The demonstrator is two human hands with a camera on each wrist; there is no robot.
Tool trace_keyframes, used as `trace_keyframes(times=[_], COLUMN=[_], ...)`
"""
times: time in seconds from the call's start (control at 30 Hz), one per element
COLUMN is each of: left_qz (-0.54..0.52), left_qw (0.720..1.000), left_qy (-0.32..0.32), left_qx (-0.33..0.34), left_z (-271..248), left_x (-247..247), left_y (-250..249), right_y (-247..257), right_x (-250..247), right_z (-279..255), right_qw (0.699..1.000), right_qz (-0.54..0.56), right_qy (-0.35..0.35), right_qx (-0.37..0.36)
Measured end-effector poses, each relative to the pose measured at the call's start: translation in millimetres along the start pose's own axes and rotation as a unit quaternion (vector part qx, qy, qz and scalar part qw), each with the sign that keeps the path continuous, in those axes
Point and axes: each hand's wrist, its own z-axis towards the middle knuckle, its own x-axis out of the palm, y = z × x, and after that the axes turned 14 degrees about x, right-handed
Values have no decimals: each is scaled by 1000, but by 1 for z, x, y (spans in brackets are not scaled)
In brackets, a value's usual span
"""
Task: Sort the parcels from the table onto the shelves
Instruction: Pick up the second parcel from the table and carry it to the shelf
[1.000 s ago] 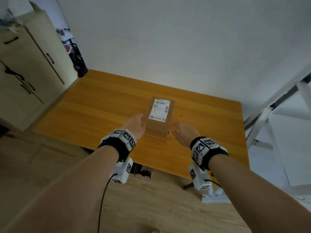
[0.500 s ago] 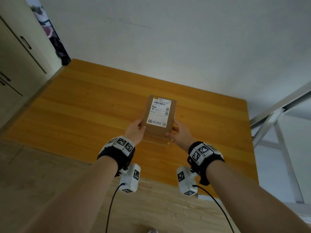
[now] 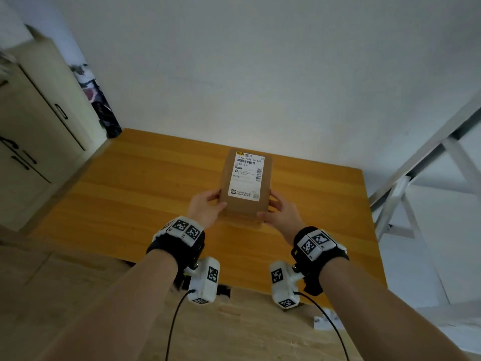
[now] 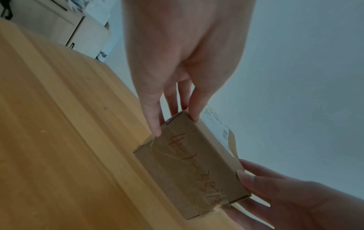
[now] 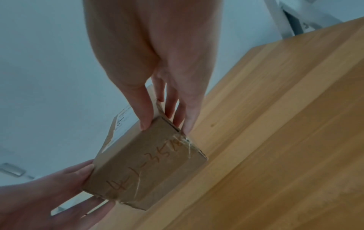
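Your left grip [image 3: 205,208] and right grip [image 3: 279,216] reach forward on outstretched arms, thumbs up, fingers curled in a pinch.

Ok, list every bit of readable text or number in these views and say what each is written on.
"232A H036-00 D42": top line of the white shipping label on the cardboard parcel.
"H036": lower left on the same label.
Handwritten, roughly "4-1-35": on the parcel's near end face, under clear tape; its last characters cannot be made out.
Barcodes, small print and logo text on the label: too small to read.
Square black-and-white markers on the wrist bands: patterns, no words.
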Motion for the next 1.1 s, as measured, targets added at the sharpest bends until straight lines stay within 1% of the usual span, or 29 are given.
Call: trace_keyframes(times=[0.23, 0.5, 0.67, 0.77, 1.1], left_qz=[-3, -24, -35, -31, -24], left_qw=[996, 989, 981, 979, 971], left_qy=[-28, -52, -82, -95, -99], left_qx=[88, 137, 171, 179, 217], left_z=[-38, -76, -95, -106, -152], left_x=[-14, -22, -24, -25, -8], left_y=[-70, -124, -155, -170, -203], right_y=[42, 77, 91, 96, 92], right_x=[-24, -48, -56, -60, -88], right_z=[-58, -118, -146, -160, -207], right_qw=[997, 987, 979, 975, 970], right_qz=[9, -15, -1, 6, 7], right_qy=[-3, -9, -21, -23, -16], right_qx=[-81, -162, -205, -222, -244])
